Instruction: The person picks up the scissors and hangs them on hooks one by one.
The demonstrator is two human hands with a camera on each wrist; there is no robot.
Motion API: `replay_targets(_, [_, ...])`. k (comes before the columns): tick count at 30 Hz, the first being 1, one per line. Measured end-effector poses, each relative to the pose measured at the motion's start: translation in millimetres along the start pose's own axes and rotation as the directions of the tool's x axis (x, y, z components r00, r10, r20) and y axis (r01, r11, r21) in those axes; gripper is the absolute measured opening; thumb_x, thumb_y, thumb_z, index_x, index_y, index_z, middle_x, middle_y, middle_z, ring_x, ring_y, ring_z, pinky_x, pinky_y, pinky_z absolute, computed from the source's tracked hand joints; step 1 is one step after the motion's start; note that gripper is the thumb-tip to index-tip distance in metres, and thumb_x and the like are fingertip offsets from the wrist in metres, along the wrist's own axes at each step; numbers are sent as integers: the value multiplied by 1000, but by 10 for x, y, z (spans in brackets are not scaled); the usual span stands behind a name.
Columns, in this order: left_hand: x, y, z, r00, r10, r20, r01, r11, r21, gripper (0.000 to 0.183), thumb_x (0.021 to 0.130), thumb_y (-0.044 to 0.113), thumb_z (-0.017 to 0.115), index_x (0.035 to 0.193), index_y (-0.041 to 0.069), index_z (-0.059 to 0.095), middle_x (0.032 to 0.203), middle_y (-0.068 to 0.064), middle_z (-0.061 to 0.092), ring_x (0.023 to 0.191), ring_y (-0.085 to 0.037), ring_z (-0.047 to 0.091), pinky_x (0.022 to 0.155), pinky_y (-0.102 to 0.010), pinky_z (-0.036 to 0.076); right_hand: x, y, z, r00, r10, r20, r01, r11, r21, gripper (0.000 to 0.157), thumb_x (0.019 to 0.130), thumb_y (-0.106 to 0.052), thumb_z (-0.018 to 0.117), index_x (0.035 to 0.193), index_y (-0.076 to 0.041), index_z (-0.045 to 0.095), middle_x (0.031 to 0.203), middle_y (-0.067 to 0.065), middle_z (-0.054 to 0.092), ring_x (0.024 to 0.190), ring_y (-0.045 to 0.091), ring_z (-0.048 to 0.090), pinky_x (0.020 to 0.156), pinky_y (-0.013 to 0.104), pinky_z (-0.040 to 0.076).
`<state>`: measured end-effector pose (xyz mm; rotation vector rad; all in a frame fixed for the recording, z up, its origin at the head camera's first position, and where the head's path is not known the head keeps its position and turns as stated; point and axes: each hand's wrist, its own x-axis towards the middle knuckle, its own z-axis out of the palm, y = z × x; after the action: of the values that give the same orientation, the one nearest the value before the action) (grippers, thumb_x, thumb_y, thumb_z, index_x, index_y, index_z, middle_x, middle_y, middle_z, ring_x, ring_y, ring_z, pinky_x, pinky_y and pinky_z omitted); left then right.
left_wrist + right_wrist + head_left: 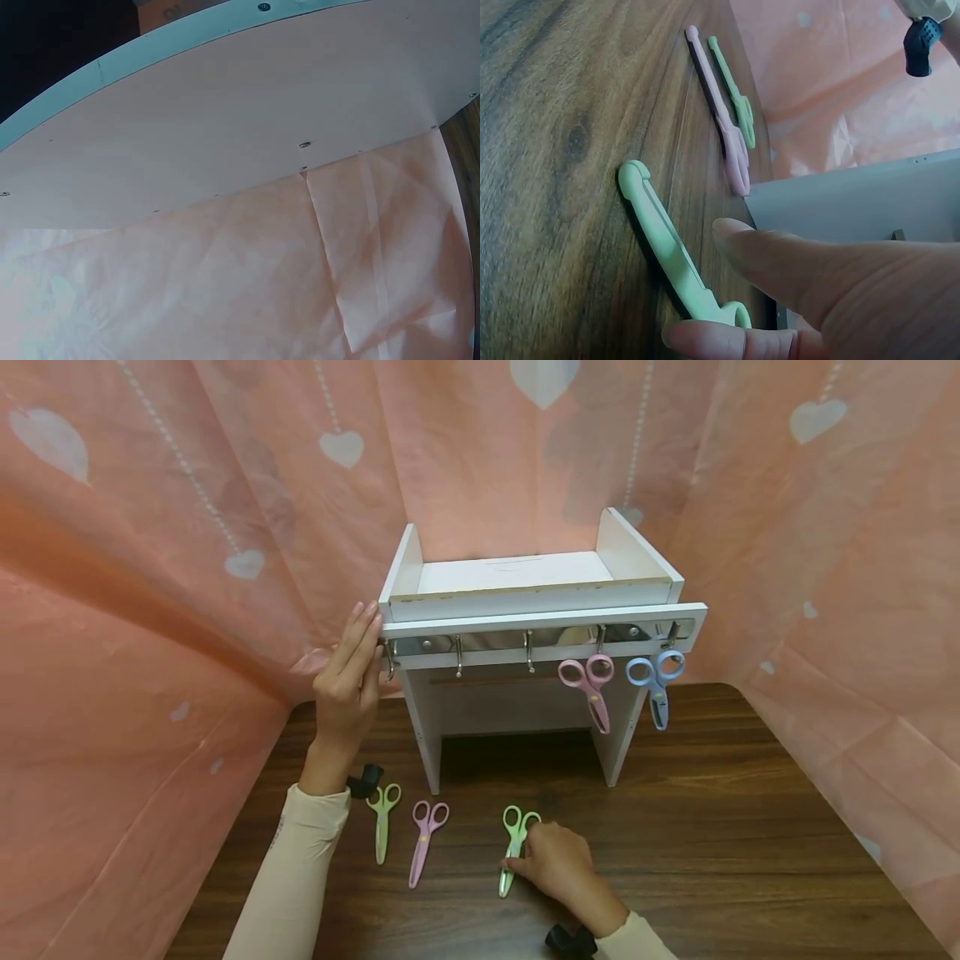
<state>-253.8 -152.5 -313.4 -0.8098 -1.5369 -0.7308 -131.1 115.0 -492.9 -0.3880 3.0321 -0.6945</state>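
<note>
My left hand (345, 693) rests with straight fingers against the left end of the white hook rail (480, 627). Low over the dark wooden table, my right hand (558, 864) reaches to a pair of light green scissors (514, 852) lying flat. In the right wrist view its thumb (772, 259) stands apart from these scissors, while a finger (727, 341) overlaps their handle. Pink scissors (592, 689) and blue scissors (657, 685) hang from the two rightmost hooks. Left of my right hand lie other pink scissors (424, 843) and yellow-green scissors (383, 822).
The rail fronts a white shelf unit (622, 747) standing on the wooden table (720, 827). Bare metal hooks (528, 652) stick out at its left and middle. A pink curtain with white hearts (480, 460) surrounds the table at the back and sides.
</note>
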Motion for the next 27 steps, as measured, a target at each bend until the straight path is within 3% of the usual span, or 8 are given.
replay_targets(18, [-3,-6,-9,1000,-4,7,4,1000,-9,45,83,-22,68,125,-7,68,134,-21,64,129,-42,56,108,-42,48,42,-51,98,999,41,-8,-42,998,-54,52,73,-52,87,52,-21,50,56,-4,46,49,13,44,39,31,34])
replay_targets(27, [1,-9,-1,1000,-6,2,6,1000,-5,45,83,-22,69,125,-7,68,134,-21,64,129,-41,56,109,-43,48,13,-39,151,1000,12,-15,-13,997,-81,53,75,-52,86,51,-23,49,53,-6,44,48,11,41,38,30,33])
